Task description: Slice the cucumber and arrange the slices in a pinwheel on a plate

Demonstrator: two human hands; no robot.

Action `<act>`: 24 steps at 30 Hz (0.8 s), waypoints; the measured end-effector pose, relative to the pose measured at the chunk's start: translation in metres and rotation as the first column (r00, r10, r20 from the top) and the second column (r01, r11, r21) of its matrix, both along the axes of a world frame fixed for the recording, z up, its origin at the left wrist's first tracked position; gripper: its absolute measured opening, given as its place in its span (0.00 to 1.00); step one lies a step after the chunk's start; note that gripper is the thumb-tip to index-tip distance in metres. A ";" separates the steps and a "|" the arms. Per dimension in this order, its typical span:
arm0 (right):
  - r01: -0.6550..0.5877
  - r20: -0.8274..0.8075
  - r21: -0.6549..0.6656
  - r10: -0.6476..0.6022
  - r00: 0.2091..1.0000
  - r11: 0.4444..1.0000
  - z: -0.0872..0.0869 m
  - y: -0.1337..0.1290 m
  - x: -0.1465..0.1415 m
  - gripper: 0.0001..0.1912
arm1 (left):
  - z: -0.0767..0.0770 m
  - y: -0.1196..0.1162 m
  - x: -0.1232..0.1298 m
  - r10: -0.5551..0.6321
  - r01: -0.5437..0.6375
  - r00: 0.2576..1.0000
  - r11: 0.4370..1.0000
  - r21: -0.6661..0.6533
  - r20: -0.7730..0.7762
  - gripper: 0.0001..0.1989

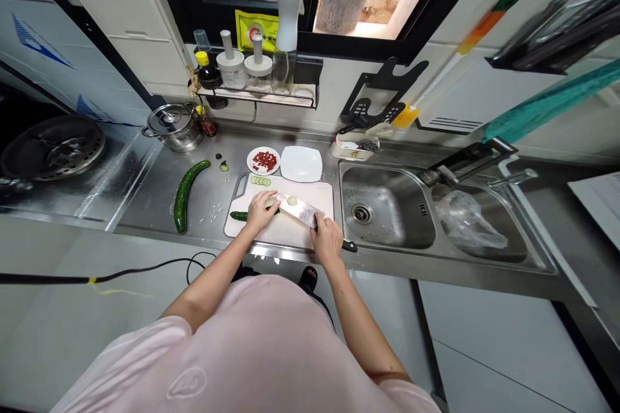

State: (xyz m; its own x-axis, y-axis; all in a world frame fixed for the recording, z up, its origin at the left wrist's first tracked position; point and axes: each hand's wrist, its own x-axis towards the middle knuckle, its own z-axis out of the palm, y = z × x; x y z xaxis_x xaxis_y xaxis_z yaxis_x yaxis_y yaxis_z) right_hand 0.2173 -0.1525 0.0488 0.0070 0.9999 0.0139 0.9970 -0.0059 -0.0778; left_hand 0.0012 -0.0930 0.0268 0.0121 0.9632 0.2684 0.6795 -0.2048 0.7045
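Observation:
My right hand (pixel 327 239) grips a kitchen knife (pixel 301 210) by its black handle, the broad blade slanting up and left over the white cutting board (pixel 310 239). One round cucumber slice sticks to the blade's face. My left hand (pixel 261 211) is closed over a cut cucumber (pixel 239 215) lying on the board, its fingertips close to the far end of the blade. Under the hand the cucumber's middle is hidden. A short row of cucumber slices (pixel 260 180) lies at the board's upper left. A whole cucumber (pixel 188 195) rests on the steel counter to the left.
Behind the board stand a plate of chopped red pieces (pixel 254 166) and a white square plate (pixel 301 163). A double sink (pixel 387 232) lies to the right, with a plastic bag (pixel 467 222) in it. A lidded pot (pixel 174 128) and a stove pan (pixel 51 145) are left.

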 end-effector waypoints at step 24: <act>0.053 0.028 -0.118 -0.050 0.998 0.992 -0.004 -0.016 0.019 0.22 | -0.004 0.030 0.003 0.110 -0.099 0.994 0.940 -0.326 0.014 0.08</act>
